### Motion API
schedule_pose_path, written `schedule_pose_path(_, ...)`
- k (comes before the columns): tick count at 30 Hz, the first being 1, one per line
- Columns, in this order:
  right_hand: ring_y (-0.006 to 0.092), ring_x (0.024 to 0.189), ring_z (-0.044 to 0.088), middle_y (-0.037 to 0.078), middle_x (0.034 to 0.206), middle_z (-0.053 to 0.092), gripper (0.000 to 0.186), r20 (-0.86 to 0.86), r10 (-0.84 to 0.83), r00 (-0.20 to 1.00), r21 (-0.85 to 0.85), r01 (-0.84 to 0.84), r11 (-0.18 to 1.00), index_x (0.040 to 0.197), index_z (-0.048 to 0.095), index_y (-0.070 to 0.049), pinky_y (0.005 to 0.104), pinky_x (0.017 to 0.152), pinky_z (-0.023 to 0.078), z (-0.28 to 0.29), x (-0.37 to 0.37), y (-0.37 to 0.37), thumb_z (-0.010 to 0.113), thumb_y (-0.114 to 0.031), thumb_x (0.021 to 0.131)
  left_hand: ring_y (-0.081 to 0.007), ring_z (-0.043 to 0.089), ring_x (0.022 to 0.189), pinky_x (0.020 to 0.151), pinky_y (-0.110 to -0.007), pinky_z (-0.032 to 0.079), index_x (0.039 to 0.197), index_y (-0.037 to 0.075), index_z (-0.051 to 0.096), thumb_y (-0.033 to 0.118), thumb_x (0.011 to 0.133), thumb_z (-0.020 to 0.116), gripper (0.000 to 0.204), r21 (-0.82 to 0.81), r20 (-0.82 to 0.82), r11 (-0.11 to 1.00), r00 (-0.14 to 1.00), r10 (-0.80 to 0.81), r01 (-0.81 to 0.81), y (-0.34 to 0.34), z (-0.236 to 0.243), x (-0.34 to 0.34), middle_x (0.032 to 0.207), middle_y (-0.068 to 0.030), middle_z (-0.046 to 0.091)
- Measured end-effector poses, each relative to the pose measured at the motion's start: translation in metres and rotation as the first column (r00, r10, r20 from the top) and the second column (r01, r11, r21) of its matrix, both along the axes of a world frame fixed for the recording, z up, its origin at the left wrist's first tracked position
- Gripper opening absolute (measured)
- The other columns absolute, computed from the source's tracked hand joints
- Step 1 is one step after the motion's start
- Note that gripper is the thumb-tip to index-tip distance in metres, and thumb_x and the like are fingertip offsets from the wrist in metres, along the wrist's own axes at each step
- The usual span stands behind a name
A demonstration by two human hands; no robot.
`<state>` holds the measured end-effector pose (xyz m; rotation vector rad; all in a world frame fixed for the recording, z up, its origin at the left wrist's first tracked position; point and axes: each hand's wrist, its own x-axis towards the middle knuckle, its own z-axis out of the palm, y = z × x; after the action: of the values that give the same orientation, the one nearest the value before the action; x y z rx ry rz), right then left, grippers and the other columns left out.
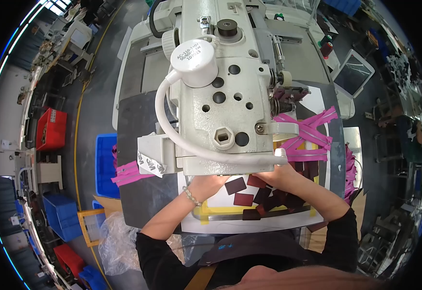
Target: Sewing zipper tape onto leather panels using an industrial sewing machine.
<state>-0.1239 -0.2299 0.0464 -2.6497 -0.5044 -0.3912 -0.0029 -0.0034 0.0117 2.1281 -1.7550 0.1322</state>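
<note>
Both my hands reach under the front of a large white industrial sewing machine (pixel 240 116). My left hand (pixel 208 185), with a beaded bracelet at the wrist, rests at the machine's lower edge; the machine head hides its fingers. A little to the right, my right hand (pixel 282 178) sits at the same edge, its fingertips hidden too. Between my forearms, small dark red and black rectangular patches (pixel 243 199) lie scattered on a white sheet (pixel 211 227) with yellow tape. Pink zipper strips (pixel 310 135) lie crossed beyond my right hand. Another pink strip (pixel 128 173) sticks out at the left.
At the left of the worktable (pixel 143 203) stands a blue bin (pixel 105 166) with pink strips. Clear plastic bags (pixel 119 241) lie below it at the lower left. A flat screen (pixel 353 72) stands at the upper right. A thick white cable (pixel 191 150) curves across the machine.
</note>
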Motion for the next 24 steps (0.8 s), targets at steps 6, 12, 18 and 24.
schedule_pose_path(6, 0.0297, 0.086, 0.061, 0.008, 0.094, 0.063, 0.017, 0.004, -0.018, 1.0, 0.009, 0.018, 1.0, 0.094, 0.061, -0.002, 0.0426, 0.072, 0.05, -0.004, 0.0, 0.003, 0.061, -0.006, 0.077, -0.0263, 0.059, 0.107, 0.096, -0.042, 0.045, 0.114, 0.015, 0.068, 0.013, 0.084, 0.06, 0.032, 0.065, 0.063, 0.998, 0.998, -0.006, 0.002, -0.001, 0.002, -0.002, 0.109, -0.0078, 0.065)
schedule_pose_path(12, 0.0269, 0.088, 0.058, 0.005, 0.096, 0.063, 0.016, 0.054, -0.036, 0.998, 0.006, 0.036, 0.999, 0.097, 0.063, -0.004, 0.0415, 0.074, 0.046, -0.017, -0.002, 0.006, 0.061, -0.009, 0.081, -0.0293, 0.059, 0.111, 0.101, -0.048, 0.043, 0.112, 0.008, 0.067, 0.014, 0.079, 0.057, 0.035, 0.062, 0.131, 0.998, 0.991, -0.006, -0.002, -0.007, 0.004, -0.009, 0.115, -0.0117, 0.064)
schedule_pose_path(18, 0.0234, 0.099, 0.057, 0.0, 0.106, 0.063, 0.026, 0.024, -0.087, 0.996, -0.156, 0.09, 0.984, 0.11, 0.064, -0.008, 0.0421, 0.088, 0.041, -0.015, -0.012, 0.006, 0.056, -0.013, 0.085, -0.0269, 0.059, 0.109, 0.096, -0.044, 0.044, 0.114, 0.012, 0.066, 0.013, 0.084, 0.054, 0.032, 0.086, 0.192, 0.996, 0.981, 0.009, -0.026, -0.009, 0.003, -0.01, 0.108, -0.0071, 0.065)
schedule_pose_path(24, 0.0194, 0.099, 0.058, -0.002, 0.109, 0.063, 0.027, 0.005, -0.109, 0.994, -0.184, 0.108, 0.977, 0.11, 0.064, -0.01, 0.0401, 0.088, 0.041, -0.021, -0.016, 0.007, 0.055, -0.012, 0.085, -0.0271, 0.06, 0.105, 0.092, -0.041, 0.047, 0.113, 0.011, 0.066, 0.013, 0.085, 0.057, 0.029, 0.05, 0.119, 0.998, 0.991, -0.054, 0.048, -0.009, 0.002, -0.002, 0.106, -0.007, 0.066)
